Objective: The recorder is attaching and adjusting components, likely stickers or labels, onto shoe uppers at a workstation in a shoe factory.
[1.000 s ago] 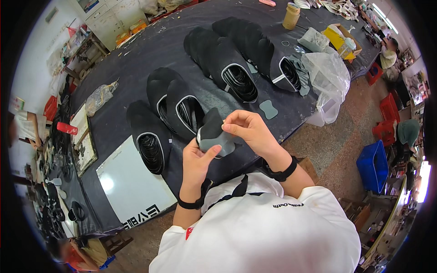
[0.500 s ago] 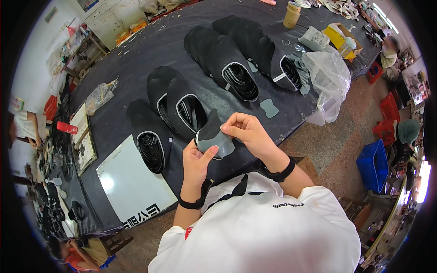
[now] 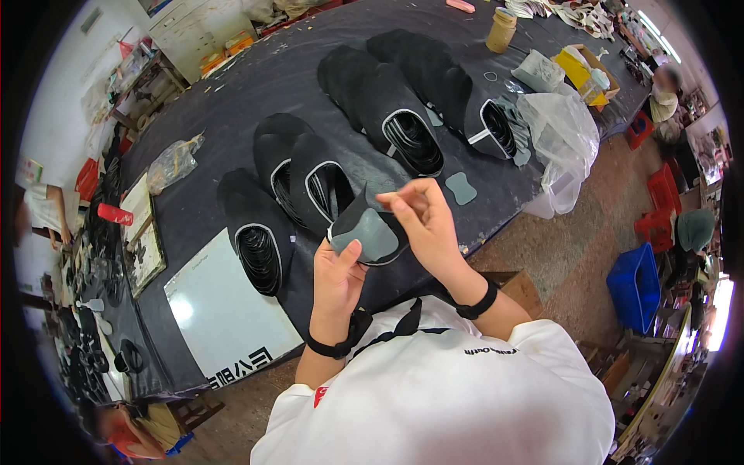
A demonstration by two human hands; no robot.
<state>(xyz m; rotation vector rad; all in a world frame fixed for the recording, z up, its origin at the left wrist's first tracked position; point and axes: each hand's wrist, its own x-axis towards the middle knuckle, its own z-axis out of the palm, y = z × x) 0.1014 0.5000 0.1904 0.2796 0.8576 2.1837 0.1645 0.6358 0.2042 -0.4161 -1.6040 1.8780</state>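
My left hand [image 3: 339, 271] grips a black fabric shoe upper [image 3: 353, 218] from its near left side, thumb on top. Across the upper lies a smooth grey-green patch [image 3: 372, 235], its lower left part under the thumb. My right hand [image 3: 426, 225] is at the upper's right edge, fingers curled and thumb against the index finger; what they pinch, if anything, is too small to make out. Just beyond stand stacks of nested black uppers with pale-edged openings: one at the left [image 3: 252, 225], a pair in the middle [image 3: 314, 167], others farther back [image 3: 380, 93].
A loose grey-green patch [image 3: 461, 188] lies right of my hands on the dark-covered table [image 3: 209, 124]. A white board [image 3: 225, 318] is at the near left. Clear plastic bags [image 3: 562, 128], a yellow box [image 3: 583, 74] and a jar [image 3: 501, 31] are at the far right. Other people sit or stand around.
The upper has turned, and the grey-green patch now shows broadly across it. My right hand has come off the patch and shifted a little to the right and up.
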